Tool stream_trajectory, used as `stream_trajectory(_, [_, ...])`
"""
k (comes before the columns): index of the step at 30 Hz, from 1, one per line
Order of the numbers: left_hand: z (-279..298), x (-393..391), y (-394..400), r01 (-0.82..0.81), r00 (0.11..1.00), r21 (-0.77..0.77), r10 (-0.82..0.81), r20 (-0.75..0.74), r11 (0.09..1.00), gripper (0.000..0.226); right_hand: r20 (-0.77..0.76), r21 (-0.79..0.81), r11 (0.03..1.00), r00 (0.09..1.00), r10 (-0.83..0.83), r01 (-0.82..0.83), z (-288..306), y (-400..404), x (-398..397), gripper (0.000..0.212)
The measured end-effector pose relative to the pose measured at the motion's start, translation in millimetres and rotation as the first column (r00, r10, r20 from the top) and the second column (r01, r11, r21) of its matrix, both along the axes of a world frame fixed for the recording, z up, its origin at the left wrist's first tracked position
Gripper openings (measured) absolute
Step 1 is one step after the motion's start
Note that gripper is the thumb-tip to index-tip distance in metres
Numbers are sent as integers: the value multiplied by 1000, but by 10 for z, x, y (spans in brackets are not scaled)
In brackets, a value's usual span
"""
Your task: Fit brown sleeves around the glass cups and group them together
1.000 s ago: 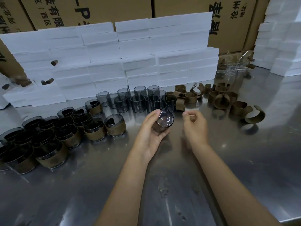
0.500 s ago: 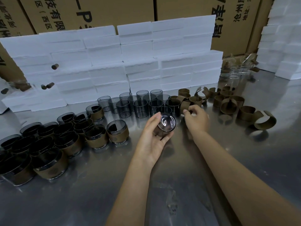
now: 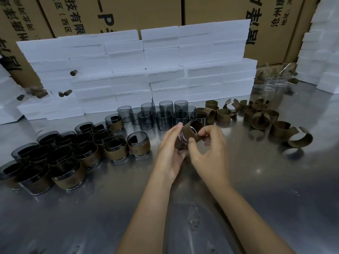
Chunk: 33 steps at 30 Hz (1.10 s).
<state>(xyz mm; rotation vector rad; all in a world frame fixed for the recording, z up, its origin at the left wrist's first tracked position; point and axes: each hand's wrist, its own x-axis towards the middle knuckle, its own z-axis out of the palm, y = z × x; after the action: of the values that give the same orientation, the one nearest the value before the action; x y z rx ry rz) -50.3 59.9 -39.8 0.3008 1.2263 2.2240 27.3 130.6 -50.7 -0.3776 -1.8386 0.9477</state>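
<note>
My left hand (image 3: 169,153) holds a smoky glass cup (image 3: 185,136) on its side above the steel table, its mouth facing me. My right hand (image 3: 209,149) grips a brown sleeve (image 3: 192,127) and presses it against the top of that cup. Bare dark glass cups (image 3: 163,116) stand in a cluster just behind my hands. Several cups wearing brown sleeves (image 3: 77,149) are grouped at the left. Loose brown sleeves (image 3: 256,116) lie scattered at the right.
A wall of white foam blocks (image 3: 146,74) runs behind the cups, with cardboard boxes (image 3: 211,11) behind it. More foam blocks (image 3: 322,52) stack up at the far right. Clear glass cups (image 3: 271,85) stand at the back right. The steel table (image 3: 91,217) stretches toward me.
My right hand reached to the sleeve pile, took one brown sleeve and brought it back onto the cup. My left hand kept hold of the cup.
</note>
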Motion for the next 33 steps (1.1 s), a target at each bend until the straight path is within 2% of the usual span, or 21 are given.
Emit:
stream_trajectory(3, [25,44,-5,33,999,8,-33,-32,999,63,7,169,985,1000,-15,14,-28,-23,69,15])
stream_trajectory(7, [7,90,-3,45,998,11,-45,-53,999,60,35,279,960,999,-39,28,-27,-13,118,14])
stream_trajectory(12, [20,125,-20,13,999,6,-13,-42,1000,55,49,329,944,999,-9,-7,-10,-38,143,15])
stream_trajectory(15, [24,128,-23,12,999,18,-11,-31,1000,54,-42,308,951,999,-8,21,33,-89,162,15])
stream_trajectory(18, [29,122,-25,-26,999,-25,25,-32,999,52,-145,126,991,989,-33,51,51,-76,146,33])
stream_trajectory(20, [27,123,-28,-18,998,-64,14,-61,998,51,-103,-131,991,995,6,-20,45,-12,126,53])
stream_trajectory(22, [31,142,-24,18,996,-89,-26,-90,996,58,-44,-452,876,985,169,-170,25,67,92,74])
stream_trajectory(24, [42,171,-9,61,992,-90,-71,-101,994,60,-60,-656,695,938,343,-296,-17,144,46,86])
stream_trajectory(25, [50,185,0,78,990,-84,-87,-108,993,59,-65,-688,646,914,400,-332,-34,174,25,87])
stream_trajectory(27, [57,206,5,97,987,-73,-106,-119,993,58,-67,-691,620,887,456,-371,-44,195,4,85])
stream_trajectory(33, [53,209,-3,132,981,-93,-143,-130,987,38,-80,-671,661,919,386,-336,-28,147,10,74])
